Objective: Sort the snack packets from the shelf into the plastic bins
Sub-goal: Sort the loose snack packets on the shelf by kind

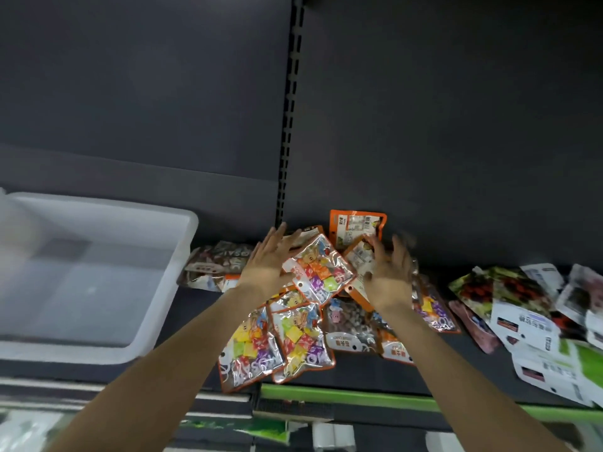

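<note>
A heap of snack packets lies on the dark shelf [375, 370]. A clear candy packet [318, 270] with coloured cubes sits tilted on top of the heap, between my hands. My left hand [266, 261] reaches over the heap with fingers straight, its thumb side touching that packet's left edge. My right hand [390, 272] is blurred, fingers spread over orange-edged packets [357, 228] at the back. Two more candy packets [277, 344] lie nearer the shelf front. A translucent white plastic bin [98, 275] stands on the shelf at the left, with nothing visible inside.
A brown-and-white packet [212, 267] lies beside the bin's right wall. White, green and dark packets [535, 321] pile up at the right. A slotted upright [288, 125] divides the dark back panel. A green strip [359, 398] edges the shelf front, with lower shelves beneath.
</note>
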Demonstrator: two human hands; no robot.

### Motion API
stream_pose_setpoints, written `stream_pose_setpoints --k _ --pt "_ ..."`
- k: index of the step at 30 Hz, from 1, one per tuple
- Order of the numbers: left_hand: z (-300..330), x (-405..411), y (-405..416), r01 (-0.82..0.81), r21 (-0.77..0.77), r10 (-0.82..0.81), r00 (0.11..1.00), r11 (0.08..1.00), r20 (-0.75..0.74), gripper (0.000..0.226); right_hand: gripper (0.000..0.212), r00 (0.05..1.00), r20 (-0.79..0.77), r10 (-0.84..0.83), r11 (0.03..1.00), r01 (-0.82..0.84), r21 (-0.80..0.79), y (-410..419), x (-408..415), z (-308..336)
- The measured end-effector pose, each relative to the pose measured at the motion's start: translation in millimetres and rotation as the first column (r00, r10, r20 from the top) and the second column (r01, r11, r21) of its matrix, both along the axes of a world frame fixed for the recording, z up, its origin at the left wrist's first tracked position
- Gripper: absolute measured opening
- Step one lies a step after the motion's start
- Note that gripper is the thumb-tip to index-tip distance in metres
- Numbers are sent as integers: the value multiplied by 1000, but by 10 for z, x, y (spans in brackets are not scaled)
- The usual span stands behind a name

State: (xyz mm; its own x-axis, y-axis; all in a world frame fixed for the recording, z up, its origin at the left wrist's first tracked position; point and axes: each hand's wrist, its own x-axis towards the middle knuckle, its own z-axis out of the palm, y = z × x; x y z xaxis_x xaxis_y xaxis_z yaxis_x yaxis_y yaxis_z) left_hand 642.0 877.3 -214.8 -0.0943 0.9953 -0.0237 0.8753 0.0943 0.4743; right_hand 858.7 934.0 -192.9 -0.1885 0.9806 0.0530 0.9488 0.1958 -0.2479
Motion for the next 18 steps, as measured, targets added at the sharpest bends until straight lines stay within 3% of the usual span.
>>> stream_pose_setpoints --k 3,5,8,11,15,18 --pt "-48 -137 -179 -22 83 15 997 996 82 78 69 973 -10 230 972 -229 53 -107 -252 -20" --pt "-84 -256 -288 -98 145 97 995 985 16 68 72 927 38 373 928 -373 -4 -169 -434 -55" --pt "-152 -494 -449 -240 69 248 958 968 -141 67 78 813 193 549 836 -541 -98 -219 -714 -125" --pt "-212 -723 -518 -321 -17 310 925 947 -222 77 78 779 291 555 832 -520 -193 -184 -925 -236" --pt "-199 -814 -388 -350 -36 341 927 936 -159 51 69 824 284 491 861 -409 -301 -110 -948 -355" --pt "-160 -765 -331 -356 17 351 912 934 -211 35 69 860 170 480 864 -431 -260 -140 -853 -307"
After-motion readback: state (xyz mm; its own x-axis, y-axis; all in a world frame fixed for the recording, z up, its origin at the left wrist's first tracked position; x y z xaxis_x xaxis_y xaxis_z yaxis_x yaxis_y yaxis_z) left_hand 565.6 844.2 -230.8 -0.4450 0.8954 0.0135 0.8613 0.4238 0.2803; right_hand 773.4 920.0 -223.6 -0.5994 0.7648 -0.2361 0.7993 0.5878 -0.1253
